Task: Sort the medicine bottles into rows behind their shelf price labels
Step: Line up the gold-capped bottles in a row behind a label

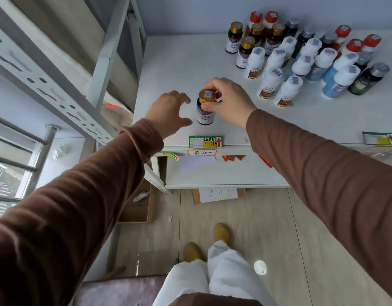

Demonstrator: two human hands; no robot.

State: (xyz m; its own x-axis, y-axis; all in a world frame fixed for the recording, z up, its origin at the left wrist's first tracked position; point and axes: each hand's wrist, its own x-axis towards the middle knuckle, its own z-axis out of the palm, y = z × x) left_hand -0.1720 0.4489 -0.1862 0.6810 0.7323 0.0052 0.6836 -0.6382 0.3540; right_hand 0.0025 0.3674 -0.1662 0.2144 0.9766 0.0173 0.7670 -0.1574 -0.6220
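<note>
Gold-capped bottle (205, 109) is pinched at the cap by right hand (231, 102); left hand (168, 113) is spread, empty; bottle could be tipped if let go off-balance.

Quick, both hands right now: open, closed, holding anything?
Left hand: open, fingers spread beside the gold-capped bottle, not gripping it.
Right hand: closed on that bottle's gold cap, bottle standing behind the green price label.
</note>
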